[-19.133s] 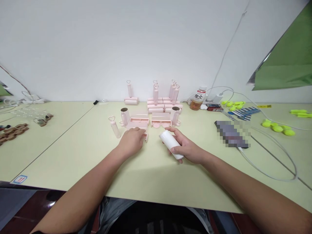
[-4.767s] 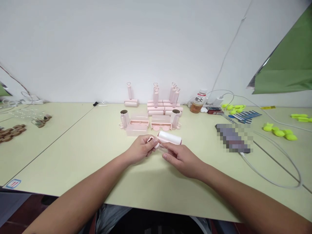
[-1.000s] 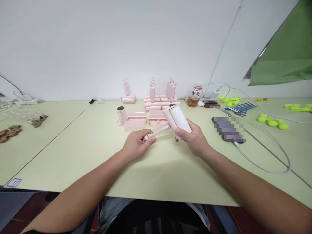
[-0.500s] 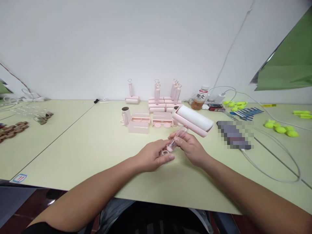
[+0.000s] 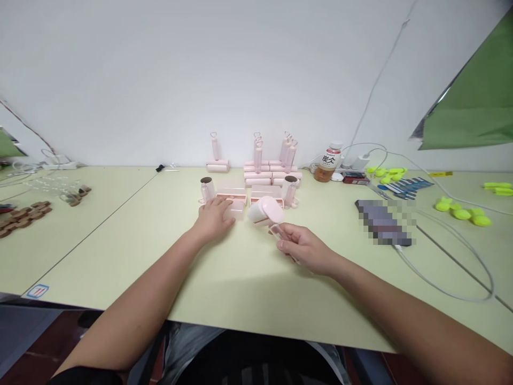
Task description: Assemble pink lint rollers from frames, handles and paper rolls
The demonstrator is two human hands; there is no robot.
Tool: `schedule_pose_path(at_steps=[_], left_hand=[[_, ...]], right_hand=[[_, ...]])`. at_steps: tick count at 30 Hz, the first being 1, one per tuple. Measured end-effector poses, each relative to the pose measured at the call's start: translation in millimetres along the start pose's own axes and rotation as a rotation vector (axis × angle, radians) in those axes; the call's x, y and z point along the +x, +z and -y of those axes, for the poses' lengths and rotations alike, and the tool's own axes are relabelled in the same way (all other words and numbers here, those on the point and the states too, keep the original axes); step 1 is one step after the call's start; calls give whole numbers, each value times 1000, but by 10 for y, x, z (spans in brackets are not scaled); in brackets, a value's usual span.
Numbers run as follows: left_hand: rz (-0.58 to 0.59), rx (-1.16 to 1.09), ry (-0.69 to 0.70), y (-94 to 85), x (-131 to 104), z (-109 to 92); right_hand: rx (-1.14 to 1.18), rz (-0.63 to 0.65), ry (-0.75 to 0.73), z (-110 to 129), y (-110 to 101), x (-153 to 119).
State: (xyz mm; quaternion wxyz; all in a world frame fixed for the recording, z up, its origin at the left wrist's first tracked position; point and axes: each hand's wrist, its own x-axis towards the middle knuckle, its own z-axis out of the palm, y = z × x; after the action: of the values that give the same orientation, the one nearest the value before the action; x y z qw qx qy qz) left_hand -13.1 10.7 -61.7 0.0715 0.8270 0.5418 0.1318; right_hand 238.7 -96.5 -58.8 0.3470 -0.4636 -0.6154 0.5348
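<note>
A lint roller point(image 5: 256, 212) with a white sheet roll and a pale pink end cap hangs tilted above the table. My right hand point(image 5: 305, 248) is closed around its clear handle. My left hand point(image 5: 213, 219) reaches over the left pink case point(image 5: 236, 211), fingers apart at its clear cover; whether they touch it I cannot tell. Behind the roller lies a second open pink case point(image 5: 266, 191), partly hidden. A white roll with a brown core point(image 5: 207, 184) stands beside the left case, and another roll point(image 5: 289, 185) beside the right one.
Several pink lint rollers point(image 5: 258, 176) stand handle-up against the wall. To their right are a drink bottle point(image 5: 328, 162), a phone point(image 5: 382, 222) with a white cable, and yellow-green pieces point(image 5: 460, 212). Brown pieces point(image 5: 24, 216) lie at far left.
My left hand has let go of the roller's handle and moved left and forward to the left case. The roller has swung left and turned its end cap toward me.
</note>
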Motion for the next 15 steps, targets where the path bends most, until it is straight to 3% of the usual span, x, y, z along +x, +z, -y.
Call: schedule_pose_path(at_steps=[4, 10, 15], left_hand=[[-10, 45, -2, 30, 4, -7], [-23, 95, -55, -30, -25, -36], [39, -28, -95, -61, -64, -72]], right_hand=[[-27, 47, -4, -13, -5, -1], [-172, 2, -109, -77, -55, 36], [-220, -25, -163, -109, -58, 54]])
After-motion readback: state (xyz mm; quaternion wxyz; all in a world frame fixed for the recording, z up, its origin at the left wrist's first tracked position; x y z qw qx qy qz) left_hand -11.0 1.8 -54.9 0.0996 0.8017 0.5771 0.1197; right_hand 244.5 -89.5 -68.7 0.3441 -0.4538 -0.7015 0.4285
